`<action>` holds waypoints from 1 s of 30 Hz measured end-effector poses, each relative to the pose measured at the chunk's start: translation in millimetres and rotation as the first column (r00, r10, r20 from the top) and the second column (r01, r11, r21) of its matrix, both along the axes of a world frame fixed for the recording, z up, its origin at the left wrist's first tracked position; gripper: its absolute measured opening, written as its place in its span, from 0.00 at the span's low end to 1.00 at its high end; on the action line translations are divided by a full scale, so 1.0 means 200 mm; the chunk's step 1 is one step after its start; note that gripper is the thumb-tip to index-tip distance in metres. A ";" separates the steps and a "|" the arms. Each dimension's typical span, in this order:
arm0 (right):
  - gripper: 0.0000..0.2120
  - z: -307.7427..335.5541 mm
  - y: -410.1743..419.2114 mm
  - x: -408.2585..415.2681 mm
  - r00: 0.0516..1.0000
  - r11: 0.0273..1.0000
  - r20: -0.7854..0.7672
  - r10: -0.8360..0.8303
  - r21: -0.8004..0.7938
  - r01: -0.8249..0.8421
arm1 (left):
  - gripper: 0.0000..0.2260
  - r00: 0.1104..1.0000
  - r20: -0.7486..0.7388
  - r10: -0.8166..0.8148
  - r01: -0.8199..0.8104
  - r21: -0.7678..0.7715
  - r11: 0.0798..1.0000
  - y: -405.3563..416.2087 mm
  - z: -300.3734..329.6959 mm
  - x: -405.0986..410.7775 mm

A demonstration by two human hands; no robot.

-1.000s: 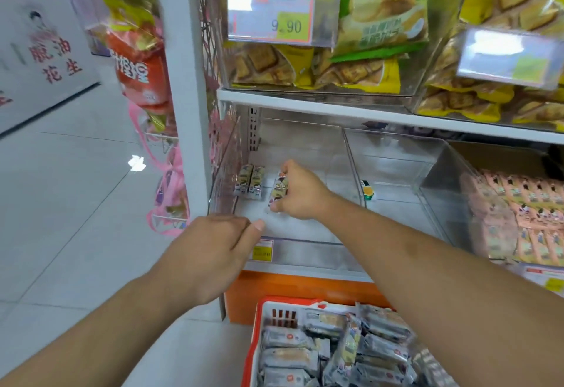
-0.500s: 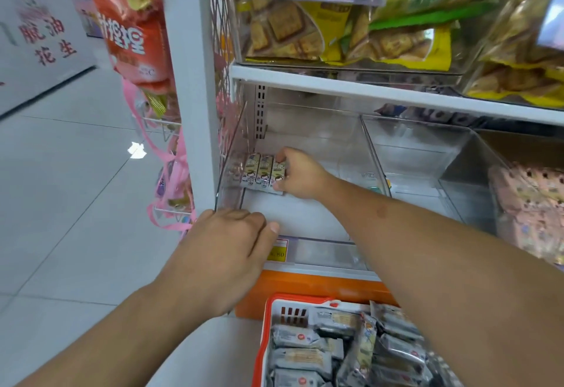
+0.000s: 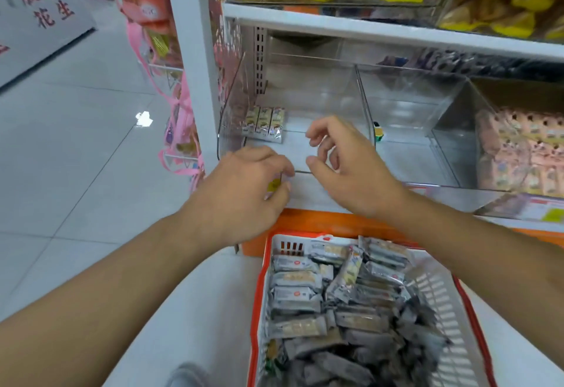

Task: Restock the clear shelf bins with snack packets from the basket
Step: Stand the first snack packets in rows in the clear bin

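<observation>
Restocking at the leftmost clear bin [image 3: 232, 130]: three snack packets [image 3: 265, 120] stand upright in a row at its back left; right hand [image 3: 345, 167] hovers above the bin floor, fingers apart, empty; left hand [image 3: 244, 191] curls over the front lip, nothing visibly gripped. Basket [image 3: 259, 310] below holds dozens more; best to take the next packet singly and set it upright against the row's right end.

Three snack packets [image 3: 265, 119] standing upright, side by side and touching, at the back left corner of the leftmost clear bin [image 3: 363, 103]; bin otherwise bare. Below, a white basket [image 3: 439, 295] with orange-red rim, heaped with grey-silver snack packets [image 3: 323, 310] lying at mixed angles, some bearing a small red mark.
</observation>
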State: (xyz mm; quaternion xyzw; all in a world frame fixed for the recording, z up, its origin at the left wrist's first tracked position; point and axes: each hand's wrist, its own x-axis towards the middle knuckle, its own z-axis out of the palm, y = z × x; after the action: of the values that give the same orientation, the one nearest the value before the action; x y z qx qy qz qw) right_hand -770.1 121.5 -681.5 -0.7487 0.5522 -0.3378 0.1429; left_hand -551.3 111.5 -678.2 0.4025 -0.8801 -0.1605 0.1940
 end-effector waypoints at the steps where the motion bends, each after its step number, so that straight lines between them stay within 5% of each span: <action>1: 0.11 -0.01 0.12 -0.03 0.999 0.999 -0.021 0.041 0.018 -0.041 | 0.13 1.000 0.003 -0.017 0.017 0.021 1.000 0.04 -0.02 -0.02; 5: 0.08 -0.25 0.40 -0.17 0.958 0.950 -0.266 0.108 0.313 -0.020 | 0.13 0.967 0.235 -0.097 0.017 0.321 0.947 0.16 -0.19 -0.12; 9: 0.19 -0.58 0.49 -0.29 0.856 0.757 -0.494 0.152 0.615 0.221 | 0.20 0.884 0.443 -0.149 -0.098 0.488 0.867 0.26 -0.44 -0.14; 14: 0.27 -0.75 0.57 -0.34 0.954 0.582 -0.296 0.052 0.785 0.212 | 0.23 0.801 0.571 -0.179 -0.210 0.549 0.809 0.32 -0.60 -0.14; 16: 0.22 -0.76 0.59 -0.34 0.969 0.603 -0.246 0.009 0.775 0.191 | 0.22 0.833 0.547 -0.089 -0.280 0.553 0.785 0.30 -0.65 -0.14; 22: 0.14 -0.55 0.61 -0.33 0.993 0.690 -0.116 0.023 0.720 0.068 | 0.17 0.745 0.636 -0.202 -0.219 0.519 0.827 0.25 -0.50 -0.22; 25: 0.15 -0.35 0.62 -0.32 0.995 0.748 -0.078 0.057 0.663 0.009 | 0.13 0.881 0.441 -0.172 -0.161 0.621 0.767 0.19 -0.32 -0.31; 27: 0.16 -0.22 0.62 -0.31 0.997 0.814 -0.067 0.045 0.580 0.002 | 0.14 0.986 0.160 -0.046 -0.105 0.809 0.578 0.20 -0.17 -0.38; 30: 0.21 -0.06 0.65 -0.31 1.000 0.880 -0.006 -0.002 0.476 0.005 | 0.15 0.983 -0.119 0.140 0.061 0.930 0.362 0.26 0.02 -0.46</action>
State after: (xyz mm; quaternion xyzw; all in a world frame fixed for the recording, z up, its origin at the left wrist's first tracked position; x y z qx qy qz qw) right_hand -831.6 251.4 -694.4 -0.6907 0.6200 -0.1901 0.3201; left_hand -643.2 163.5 -674.5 0.4468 -0.6045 -0.6593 0.0144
